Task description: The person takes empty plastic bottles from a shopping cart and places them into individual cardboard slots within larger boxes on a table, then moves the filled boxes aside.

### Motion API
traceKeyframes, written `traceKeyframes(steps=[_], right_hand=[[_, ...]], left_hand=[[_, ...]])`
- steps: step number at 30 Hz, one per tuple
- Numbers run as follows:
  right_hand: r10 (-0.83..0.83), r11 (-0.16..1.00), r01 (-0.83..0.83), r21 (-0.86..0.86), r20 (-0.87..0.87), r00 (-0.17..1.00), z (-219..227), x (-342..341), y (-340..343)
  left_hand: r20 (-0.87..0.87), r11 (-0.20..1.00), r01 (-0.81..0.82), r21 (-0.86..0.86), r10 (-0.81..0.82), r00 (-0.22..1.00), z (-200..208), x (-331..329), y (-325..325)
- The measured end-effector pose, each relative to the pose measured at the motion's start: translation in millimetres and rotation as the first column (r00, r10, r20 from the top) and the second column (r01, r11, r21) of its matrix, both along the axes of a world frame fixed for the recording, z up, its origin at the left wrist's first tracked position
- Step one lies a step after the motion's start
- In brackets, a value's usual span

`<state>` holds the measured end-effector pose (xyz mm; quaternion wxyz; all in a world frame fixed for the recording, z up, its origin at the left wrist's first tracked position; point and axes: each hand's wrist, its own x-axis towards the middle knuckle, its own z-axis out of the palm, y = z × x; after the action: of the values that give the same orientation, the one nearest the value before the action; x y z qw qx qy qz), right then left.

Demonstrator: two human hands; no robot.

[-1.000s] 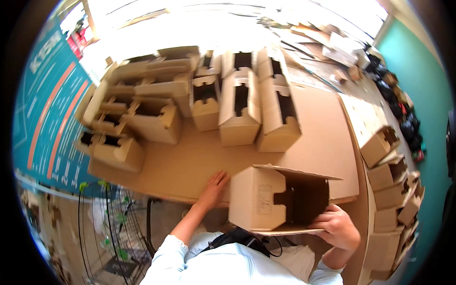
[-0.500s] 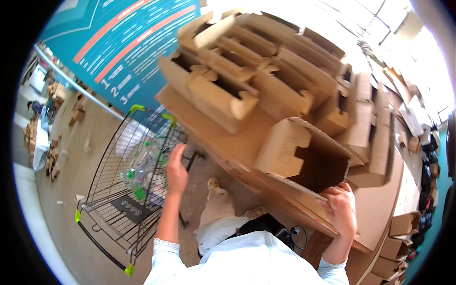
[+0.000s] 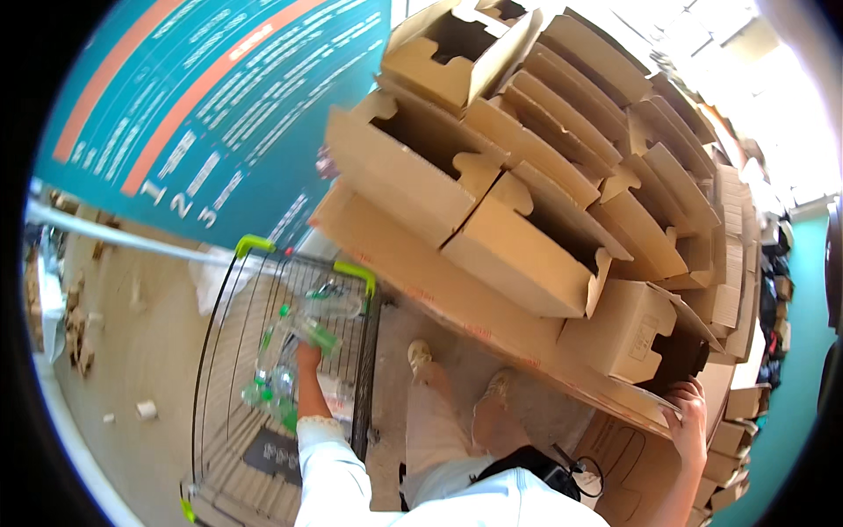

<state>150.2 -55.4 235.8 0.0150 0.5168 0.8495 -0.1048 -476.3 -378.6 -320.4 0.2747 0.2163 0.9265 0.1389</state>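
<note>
One hand on an open cardboard box, the other down among bottles in a wire cart

An open cardboard box (image 3: pixel 628 338) sits at the near edge of a cardboard-covered table (image 3: pixel 439 279). Its inside is dark, so what it holds cannot be told. The box lies to the left of the right hand (image 3: pixel 689 411), whose fingers bend over its near right rim, gripping it. It is well apart from the left hand (image 3: pixel 308 358), lower left, which reaches into a black wire cart (image 3: pixel 355 273) with bright green corners. The left fingers are at a clear plastic bottle (image 3: pixel 316 334); whether they close on it cannot be told. At least three more bottles (image 3: pixel 332 304) lie in the cart, clear or green.

Along the table's near edge stand three boxes, counting the gripped one. Behind them are at least seven more open boxes (image 3: pixel 615 132), packed closely, flaps raised.

Below are two pale shoes (image 3: pixel 420 354) on the floor and one black waist bag (image 3: pixel 525 465). One large blue-green board (image 3: pixel 263 132) stands at upper left.
</note>
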Motion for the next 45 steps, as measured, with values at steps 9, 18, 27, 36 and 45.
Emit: traceKeyframes(steps=[9,18,27,36,45], right_hand=[[-0.065,0.997,0.060,0.042,0.135,0.989,6,-26,-10],[-0.002,0.999,-0.004,0.047,0.119,0.993,8,-21,-5],[0.118,0.992,-0.118,0.044,0.002,0.993,9,5,10],[0.232,0.973,-0.232,0.017,-0.002,0.973,10,44,-4],[0.327,0.940,-0.328,-0.095,-0.018,0.945,-3,84,2]], left_hand=[[0.344,0.686,-0.712,0.150,0.639,0.688,-55,3,44],[0.572,0.619,-0.781,0.081,0.613,0.545,31,1,34],[0.578,0.532,-0.730,0.428,0.461,0.674,191,0,-20],[0.403,0.068,-0.408,0.910,-0.371,0.837,486,173,151],[0.141,0.061,-0.330,0.942,-0.964,0.224,587,429,321]])
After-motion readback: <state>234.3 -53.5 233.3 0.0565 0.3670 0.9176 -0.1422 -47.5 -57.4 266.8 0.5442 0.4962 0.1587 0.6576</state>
